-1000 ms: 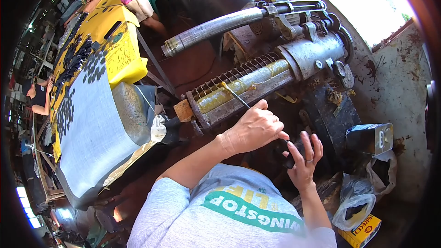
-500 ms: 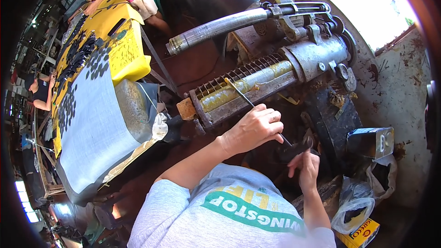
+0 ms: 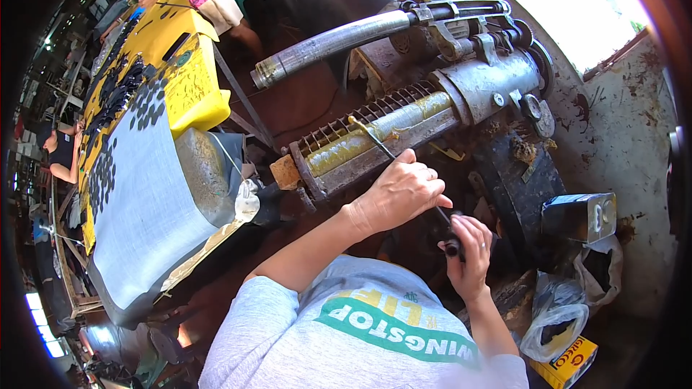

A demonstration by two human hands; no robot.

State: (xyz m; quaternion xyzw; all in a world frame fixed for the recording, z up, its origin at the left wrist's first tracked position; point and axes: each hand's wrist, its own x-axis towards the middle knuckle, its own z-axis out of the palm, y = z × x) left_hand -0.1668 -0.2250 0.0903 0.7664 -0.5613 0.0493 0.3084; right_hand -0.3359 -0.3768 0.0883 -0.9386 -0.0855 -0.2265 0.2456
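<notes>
Surface (image 3: pixel 198 104) off to my left is the biggest thing around, covered in yellow with a long grey sheet (image 3: pixel 148 245) on top. Next size down is the grimy machine (image 3: pixel 497 86) ahead of me, its roller (image 3: pixel 412 122) smeared yellowish. Metal can (image 3: pixel 577 217) sits well apart from that, out past my right hand (image 3: pixel 471 246). My left hand (image 3: pixel 406 191) is the one nearer the roller, closed around the rod (image 3: pixel 380 145) partway along. My right hand is lower and further right, fingers curled around a dark piece (image 3: pixel 451 248). The rod itself lies on a slant: smeared tip up and left at the roller (touching or just above, can't tell), other end running down-right toward my right hand. Smallest bit is that dark piece, right by the rod's lower end.
</notes>
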